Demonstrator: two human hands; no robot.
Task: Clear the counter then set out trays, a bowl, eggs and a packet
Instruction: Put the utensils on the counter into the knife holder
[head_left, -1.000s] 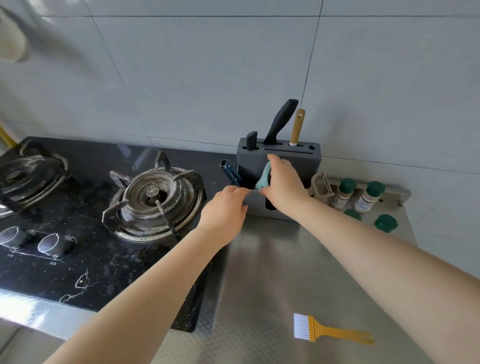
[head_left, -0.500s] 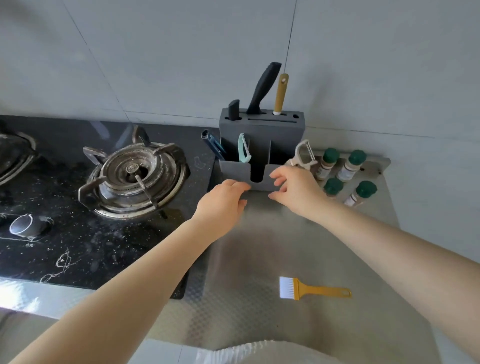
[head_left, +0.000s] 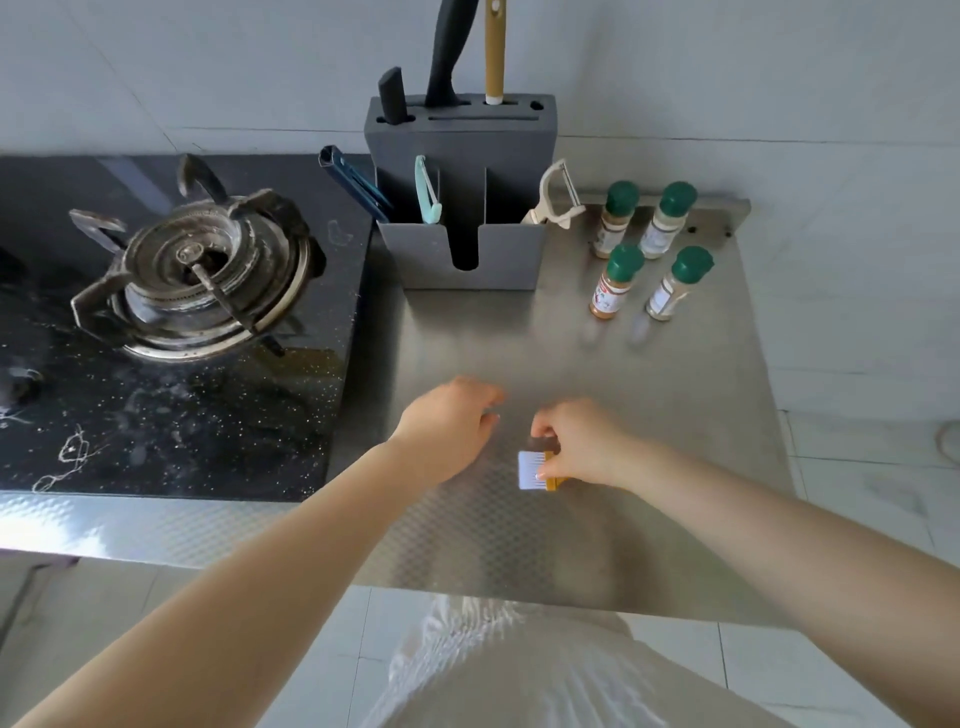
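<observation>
A small brush (head_left: 535, 469) with white bristles and a yellow handle lies on the steel counter (head_left: 649, 405). My right hand (head_left: 582, 441) is over it, fingers closed around the yellow handle, which it mostly hides. My left hand (head_left: 447, 421) hovers just to the left of the brush, palm down, fingers loosely curled and holding nothing. No trays, bowl, eggs or packet are in view.
A grey knife block (head_left: 462, 192) with knives, a teal tool and a beige peeler (head_left: 553, 200) stands at the back. Several green-capped spice jars (head_left: 649, 249) stand to its right. A black gas hob with a burner (head_left: 197, 280) fills the left.
Both hands have drawn back from the knife block toward the counter's front. My right hand has come down onto the brush and closed on its handle. The camera tilted down.
</observation>
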